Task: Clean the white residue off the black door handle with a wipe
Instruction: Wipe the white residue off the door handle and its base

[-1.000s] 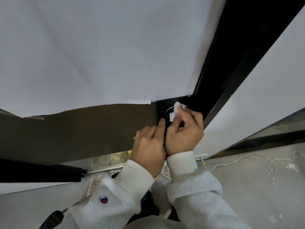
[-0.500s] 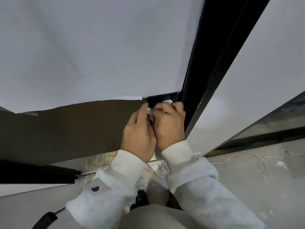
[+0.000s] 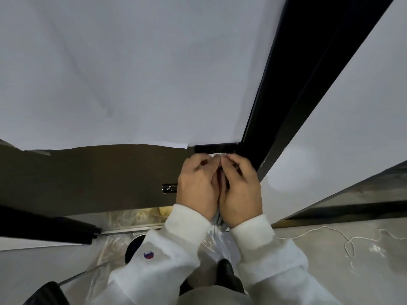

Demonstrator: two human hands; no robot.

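**Both hands pressed together over the door handle**

Seen from the head camera, looking steeply down along a door. Left hand (image 3: pixel 197 186) and right hand (image 3: pixel 240 190) held side by side, touching along their inner edges, backs toward the camera, fingers curled forward and down. Only a thin white strip of the wipe (image 3: pixel 214 154) visible, peeking out just past the fingertips of both hands, pinched there as far as could be told; the rest hidden under the fingers. Black door handle (image 3: pixel 217 148) mostly covered by the hands, with just a dark band of it showing directly above the fingertips, against the black door frame (image 3: pixel 286 106) rising to the upper right. Could not tell whether any white residue was left on it.

Just left of the left hand, touching its edge in the view, a small shiny metal piece (image 3: pixel 169 188) sticking out of the brown door panel (image 3: pixel 88 177). Above that panel, a large sheet of white covering (image 3: pixel 132 73) with a ragged lower edge. White sweatshirt sleeves (image 3: pixel 167 256) down both forearms, a small round logo on the left one. On the floor below, crinkled clear plastic sheeting (image 3: pixel 114 245), a dark shoe tip between the arms, and a thin white cord (image 3: pixel 348 241) looping off to the right over the grey floor (image 3: pixel 363 271).
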